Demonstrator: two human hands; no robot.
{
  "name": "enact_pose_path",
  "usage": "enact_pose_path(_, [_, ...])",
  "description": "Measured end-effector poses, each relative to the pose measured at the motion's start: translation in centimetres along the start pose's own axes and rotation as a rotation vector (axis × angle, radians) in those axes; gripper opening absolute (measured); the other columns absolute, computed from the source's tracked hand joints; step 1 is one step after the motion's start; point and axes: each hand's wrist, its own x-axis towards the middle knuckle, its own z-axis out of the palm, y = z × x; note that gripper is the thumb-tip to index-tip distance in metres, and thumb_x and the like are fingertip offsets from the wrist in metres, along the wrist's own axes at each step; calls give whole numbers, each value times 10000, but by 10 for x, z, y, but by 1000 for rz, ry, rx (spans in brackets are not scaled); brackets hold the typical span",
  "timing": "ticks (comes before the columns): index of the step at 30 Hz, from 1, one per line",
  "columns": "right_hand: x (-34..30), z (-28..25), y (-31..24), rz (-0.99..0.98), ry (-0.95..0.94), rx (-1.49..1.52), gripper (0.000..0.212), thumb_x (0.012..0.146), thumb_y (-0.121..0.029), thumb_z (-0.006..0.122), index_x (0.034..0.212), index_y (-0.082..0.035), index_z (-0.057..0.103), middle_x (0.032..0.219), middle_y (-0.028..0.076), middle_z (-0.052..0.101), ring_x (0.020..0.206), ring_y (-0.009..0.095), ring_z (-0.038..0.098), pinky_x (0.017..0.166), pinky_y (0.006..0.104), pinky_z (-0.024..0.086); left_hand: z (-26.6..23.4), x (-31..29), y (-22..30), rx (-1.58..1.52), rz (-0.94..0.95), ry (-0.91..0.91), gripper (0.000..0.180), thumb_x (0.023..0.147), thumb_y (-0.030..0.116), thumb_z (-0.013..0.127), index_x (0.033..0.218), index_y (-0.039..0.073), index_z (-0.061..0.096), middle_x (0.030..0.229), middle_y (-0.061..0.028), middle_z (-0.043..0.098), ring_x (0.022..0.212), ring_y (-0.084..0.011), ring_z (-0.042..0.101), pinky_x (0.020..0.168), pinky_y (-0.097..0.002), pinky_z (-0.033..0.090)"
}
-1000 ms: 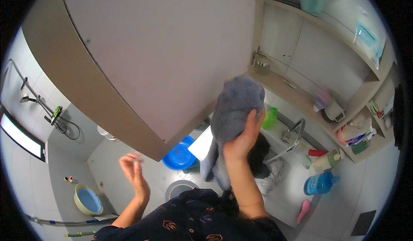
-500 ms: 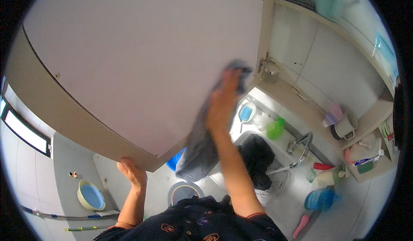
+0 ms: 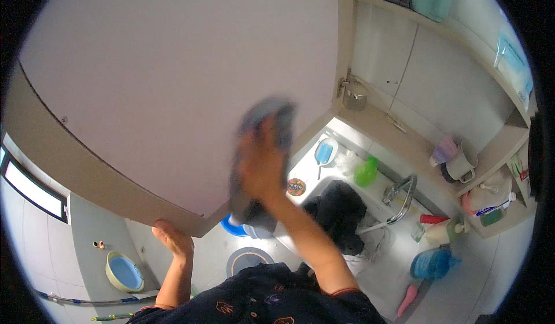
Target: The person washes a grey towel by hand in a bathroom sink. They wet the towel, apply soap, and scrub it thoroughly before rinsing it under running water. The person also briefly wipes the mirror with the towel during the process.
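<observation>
My right hand (image 3: 263, 171), blurred by motion, presses a grey cloth (image 3: 240, 194) flat against the pale inner face of an open cabinet door (image 3: 173, 81). The cloth's lower end hangs below the door's edge. Lower down on the left, my left hand (image 3: 173, 238) grips the corner of the door's bottom edge; its fingers are partly hidden behind the door. Hinges on the right join the door to an open cabinet (image 3: 378, 124) with shelves.
Below the cabinet is a white sink with dark clothing (image 3: 341, 208) and a curved faucet (image 3: 404, 200). Around it are a blue soap dish (image 3: 325, 152), a green bag (image 3: 366, 172) and a blue bottle (image 3: 432, 264). A mug (image 3: 462, 163) stands on the shelf. A basin (image 3: 124, 270) is at lower left.
My right hand has moved the cloth leftward and slightly down across the door, away from the hinge side. My left hand keeps its hold on the door's corner. The view has shifted slightly.
</observation>
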Motion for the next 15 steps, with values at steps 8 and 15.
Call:
enact_pose_path(8, [139,-20,-1,359,222,41,568,904,-330,403,1387,-56,285,1465,163,231,1359,314,224,1022,598,184,0,-2,-7,16,41,19,589,893,543,466,1131,4,459,1038,-75,518,941,-187,504,807,-342,425])
enact_pose_path(15, [139,-38,-41,-167,133,-31,523,835,-261,497,1305,-53,403,1399,167,356,1328,292,302,997,567,272,2,3,6,24,46,-22,574,899,527,471,1098,-11,467,1024,-72,528,931,-176,499,790,-331,413])
